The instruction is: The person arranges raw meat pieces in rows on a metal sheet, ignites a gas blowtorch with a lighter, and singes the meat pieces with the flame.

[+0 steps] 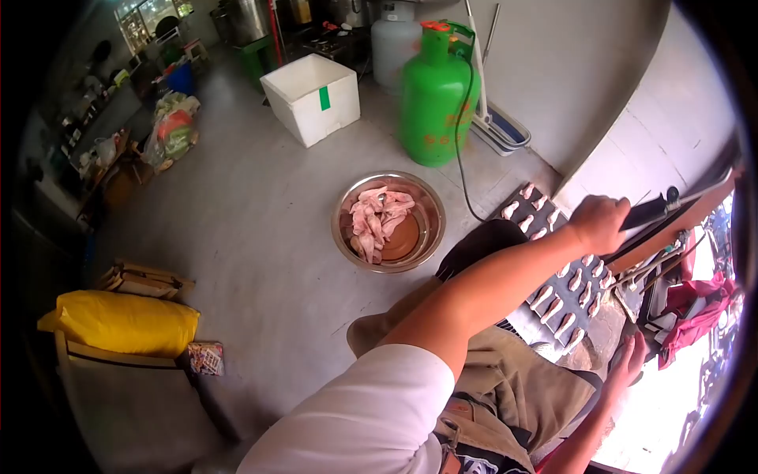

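Note:
My left hand (600, 225), at the end of a bare arm with a white sleeve, is closed round the near end of a black handle (647, 212) at the right. Lower right, my right hand (628, 363) has its fingers loosely apart beside a dark object that I cannot make out. Between and left of the hands lies a dark tray (564, 288) with rows of pale meat pieces (566, 325), partly hidden by my left arm. A steel bowl (433, 249) on the floor holds pink raw meat (379, 217) and some reddish liquid.
Behind the bowl stand a white foam box (316, 114), a green gas cylinder (434, 110) with a black hose and a grey cylinder (392, 43). A yellow bag (130, 324) rests on a chair at the left. Pink cloth (695, 312) hangs at the right.

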